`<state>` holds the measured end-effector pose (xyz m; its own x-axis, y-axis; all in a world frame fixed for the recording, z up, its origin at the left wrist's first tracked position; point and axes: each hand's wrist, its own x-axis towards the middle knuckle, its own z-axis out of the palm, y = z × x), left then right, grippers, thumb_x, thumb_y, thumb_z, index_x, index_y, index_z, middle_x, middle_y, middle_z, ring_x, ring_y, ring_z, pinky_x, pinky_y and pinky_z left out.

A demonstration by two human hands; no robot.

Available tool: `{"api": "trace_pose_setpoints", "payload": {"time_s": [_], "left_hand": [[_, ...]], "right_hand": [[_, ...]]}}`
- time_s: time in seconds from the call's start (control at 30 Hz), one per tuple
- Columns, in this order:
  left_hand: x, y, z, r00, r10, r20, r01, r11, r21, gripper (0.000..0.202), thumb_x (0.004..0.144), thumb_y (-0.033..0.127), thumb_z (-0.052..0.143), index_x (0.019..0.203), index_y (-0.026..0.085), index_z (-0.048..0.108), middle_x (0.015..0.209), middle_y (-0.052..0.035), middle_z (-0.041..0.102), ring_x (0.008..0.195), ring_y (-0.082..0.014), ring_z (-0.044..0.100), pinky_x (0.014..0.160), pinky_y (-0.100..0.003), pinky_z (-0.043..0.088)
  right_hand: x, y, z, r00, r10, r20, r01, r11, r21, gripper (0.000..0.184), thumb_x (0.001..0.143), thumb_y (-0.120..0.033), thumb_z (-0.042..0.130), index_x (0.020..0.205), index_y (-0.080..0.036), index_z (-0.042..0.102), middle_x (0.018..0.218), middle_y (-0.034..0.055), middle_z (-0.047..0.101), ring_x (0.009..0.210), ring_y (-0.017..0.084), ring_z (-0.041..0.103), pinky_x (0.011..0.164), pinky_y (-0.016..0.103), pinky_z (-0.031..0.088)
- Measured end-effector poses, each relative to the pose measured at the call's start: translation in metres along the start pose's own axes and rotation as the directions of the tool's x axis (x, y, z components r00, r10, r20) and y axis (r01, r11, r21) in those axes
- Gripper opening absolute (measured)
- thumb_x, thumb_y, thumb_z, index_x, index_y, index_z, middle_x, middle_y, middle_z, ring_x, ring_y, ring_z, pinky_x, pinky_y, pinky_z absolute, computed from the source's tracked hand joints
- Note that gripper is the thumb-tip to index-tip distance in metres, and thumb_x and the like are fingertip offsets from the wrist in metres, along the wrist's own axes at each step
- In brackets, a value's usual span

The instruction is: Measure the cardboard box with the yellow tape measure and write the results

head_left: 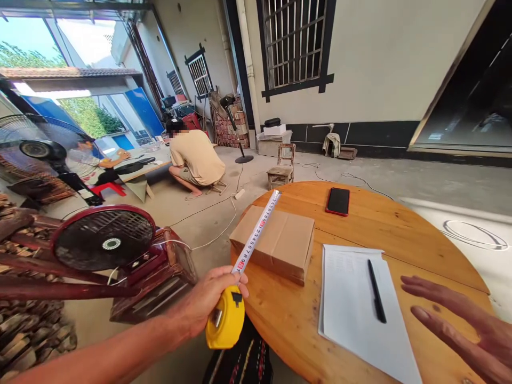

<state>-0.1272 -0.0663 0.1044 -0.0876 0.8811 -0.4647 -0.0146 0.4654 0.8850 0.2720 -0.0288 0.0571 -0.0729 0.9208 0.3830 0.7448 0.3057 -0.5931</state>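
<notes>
Pinched in my left hand [214, 296] is the blade of a yellow tape measure [226, 320], whose case hangs just below my fingers at the table's near-left edge. Its extended blade [258, 232] slants away over the left part of a closed cardboard box [276, 240]. My right hand [460, 325] is at the right, fingers apart and holding nothing. Between the hands lies a stack of white paper [348, 298], with a black pen [376, 290] on top.
The round wooden table [432, 250] also bears a phone [338, 201] with a red edge. A small wooden chair [282, 165] stands behind it. Fans [104, 240] are at the left, above stacked firewood. Farther back, a person [196, 154] squats by a low table; cables cross the floor.
</notes>
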Motion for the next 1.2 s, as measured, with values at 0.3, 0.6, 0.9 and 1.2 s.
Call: {"api": "trace_pose_setpoints", "payload": {"time_s": [0.3, 0.6, 0.9, 1.2], "left_hand": [[0.036, -0.01, -0.055, 0.954, 0.19, -0.231, -0.215, 0.973, -0.088, 0.035, 0.073, 0.044, 0.064, 0.095, 0.017, 0.064, 0.072, -0.0013, 0.067, 0.055, -0.0127, 0.054, 0.05, -0.023, 0.039], [0.071, -0.018, -0.036, 0.957, 0.256, -0.138, -0.282, 0.933, -0.222, 0.029, 0.073, 0.038, 0.066, 0.091, 0.015, 0.065, 0.079, -0.0046, 0.07, 0.057, -0.014, 0.058, 0.052, -0.024, 0.041], [0.065, -0.024, -0.041, 0.989, 0.124, -0.076, -0.138, 0.968, -0.208, 0.027, 0.065, 0.035, 0.073, 0.087, 0.019, 0.067, 0.082, -0.0016, 0.07, 0.063, -0.0132, 0.058, 0.055, -0.02, 0.046], [0.012, -0.041, 0.009, 0.962, -0.138, 0.235, 0.159, 0.984, -0.075, 0.035, 0.076, 0.044, 0.062, 0.095, 0.016, 0.07, 0.058, -0.0034, 0.061, 0.056, -0.0133, 0.05, 0.051, -0.02, 0.039]], "right_hand": [[0.013, -0.071, 0.065, 0.953, -0.086, 0.29, 0.082, 0.996, 0.025, 0.042, 0.086, -0.045, 0.049, 0.124, -0.028, 0.053, 0.126, 0.0084, 0.058, 0.106, 0.026, 0.061, 0.085, 0.042, 0.054], [0.02, -0.103, 0.125, 0.957, -0.015, 0.29, -0.033, 0.986, 0.161, 0.065, 0.085, -0.032, 0.049, 0.143, -0.027, 0.018, 0.127, 0.0144, 0.055, 0.1, 0.026, 0.063, 0.076, 0.044, 0.055], [0.031, -0.056, 0.067, 0.997, 0.0, 0.082, 0.005, 0.998, -0.062, 0.029, 0.089, -0.025, 0.045, 0.115, -0.024, 0.056, 0.113, 0.0074, 0.064, 0.094, 0.021, 0.063, 0.074, 0.034, 0.051], [0.001, 0.007, 0.033, 0.838, -0.241, 0.49, 0.51, 0.668, -0.543, 0.034, 0.082, 0.0, 0.04, 0.099, -0.02, 0.061, 0.103, 0.0106, 0.06, 0.076, 0.019, 0.056, 0.069, 0.035, 0.042]]}}
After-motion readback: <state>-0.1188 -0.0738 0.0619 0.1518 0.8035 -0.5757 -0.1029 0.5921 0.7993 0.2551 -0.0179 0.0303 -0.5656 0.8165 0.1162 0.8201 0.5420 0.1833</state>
